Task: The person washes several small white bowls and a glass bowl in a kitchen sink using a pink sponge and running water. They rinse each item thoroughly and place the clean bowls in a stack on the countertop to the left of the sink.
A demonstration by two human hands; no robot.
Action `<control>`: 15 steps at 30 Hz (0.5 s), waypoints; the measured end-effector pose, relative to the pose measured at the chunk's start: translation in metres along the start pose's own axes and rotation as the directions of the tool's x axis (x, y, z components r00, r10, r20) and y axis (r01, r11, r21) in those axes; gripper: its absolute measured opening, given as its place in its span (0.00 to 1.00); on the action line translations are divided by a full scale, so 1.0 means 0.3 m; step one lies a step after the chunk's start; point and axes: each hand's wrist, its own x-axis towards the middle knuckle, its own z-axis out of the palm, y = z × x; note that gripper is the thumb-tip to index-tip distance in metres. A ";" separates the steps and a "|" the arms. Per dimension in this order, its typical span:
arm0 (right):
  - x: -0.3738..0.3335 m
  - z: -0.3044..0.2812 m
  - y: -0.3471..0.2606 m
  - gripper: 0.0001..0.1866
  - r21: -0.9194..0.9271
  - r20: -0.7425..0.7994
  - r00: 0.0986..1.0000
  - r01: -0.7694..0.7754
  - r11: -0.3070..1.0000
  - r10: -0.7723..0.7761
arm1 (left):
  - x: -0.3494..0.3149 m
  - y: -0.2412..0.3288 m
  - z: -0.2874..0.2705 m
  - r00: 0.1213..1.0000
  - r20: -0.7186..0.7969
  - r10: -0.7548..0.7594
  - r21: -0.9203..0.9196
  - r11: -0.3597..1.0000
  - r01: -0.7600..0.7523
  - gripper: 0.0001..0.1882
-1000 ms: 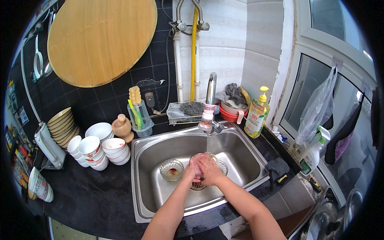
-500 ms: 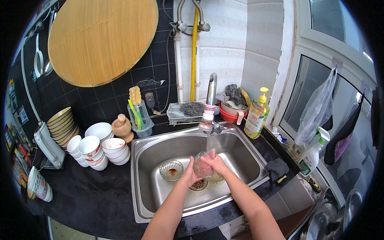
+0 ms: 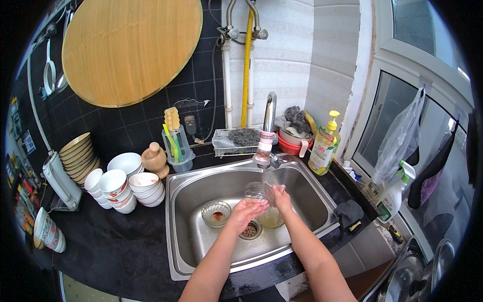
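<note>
A clear glass bowl [image 3: 255, 190] is tilted between my hands below the faucet [image 3: 265, 146], with water running down onto it. My left hand [image 3: 245, 211] supports it from below on the near side, fingers against the glass. On its right side, my right hand [image 3: 282, 198] is closed around the edge, its fingertips partly hidden. A second glass bowl [image 3: 216, 214] with a brown residue at its bottom rests in the steel sink [image 3: 173, 236], to the left. Partly behind my right hand, another glass bowl [image 3: 272, 220] holding yellowish liquid lies beside the drain [image 3: 250, 231].
Stacked white bowls [image 3: 113, 184] and a wooden mortar [image 3: 154, 160] stand left of the sink. At the back is a wire rack with a scouring pad [image 3: 245, 137]. Right are a dish soap bottle [image 3: 323, 146], a dark cloth [image 3: 348, 212] and a spray bottle [image 3: 396, 194].
The held bowl has turned and its far side now shows beneath the stream. My right hand has shifted off the bowl's inside toward its right edge; the left has moved slightly up.
</note>
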 end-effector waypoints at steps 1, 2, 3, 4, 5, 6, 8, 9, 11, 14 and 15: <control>-0.005 0.011 -0.005 0.20 -0.018 0.059 0.993 0.101 0.995 -0.100 | 0.004 -0.009 -0.006 0.999 -0.027 0.020 0.036 0.999 -0.019 0.05; -0.007 0.022 -0.008 0.20 -0.031 0.117 0.973 0.203 0.979 -0.198 | 0.009 -0.017 -0.015 0.998 -0.052 0.040 0.072 0.997 -0.036 0.06; -0.010 0.031 -0.001 0.17 0.006 0.207 0.960 0.189 0.982 -0.186 | 0.018 -0.025 -0.029 0.993 -0.104 0.057 0.117 0.992 -0.044 0.07; -0.052 0.059 -0.038 0.17 -0.053 0.284 0.916 0.310 0.949 -0.283 | 0.023 -0.034 -0.055 0.984 -0.163 0.077 0.162 0.985 -0.051 0.08; -0.111 0.082 -0.080 0.17 -0.101 0.365 0.855 0.429 0.897 -0.368 | 0.029 -0.044 -0.080 0.970 -0.220 0.100 0.207 0.977 -0.053 0.09; -0.168 0.102 -0.128 0.17 -0.137 0.443 0.780 0.545 0.827 -0.441 | 0.036 -0.056 -0.106 0.960 -0.245 0.135 0.212 0.974 -0.083 0.09; -0.242 0.123 -0.179 0.16 -0.264 0.583 0.637 0.735 0.624 -0.504 | 0.046 -0.072 -0.144 0.935 -0.292 0.204 0.229 0.963 -0.139 0.10; -0.253 0.121 -0.191 0.16 -0.313 0.649 0.564 0.810 0.497 -0.511 | 0.013 -0.036 -0.080 0.925 -0.342 0.164 0.161 0.980 -0.114 0.13; -0.220 0.113 -0.185 0.15 -0.333 0.637 0.545 0.832 0.444 -0.545 | 0.025 -0.051 -0.077 0.935 -0.317 0.162 0.377 0.926 -0.032 0.12; -0.196 0.109 -0.221 0.15 -0.400 0.564 0.602 0.798 0.450 -0.566 | 0.025 -0.061 -0.067 0.977 -0.204 0.060 0.487 0.872 0.048 0.10; -0.186 0.104 -0.219 0.15 -0.416 0.522 0.668 0.742 0.525 -0.531 | 0.020 -0.067 -0.066 0.987 -0.159 0.009 0.491 0.868 0.071 0.09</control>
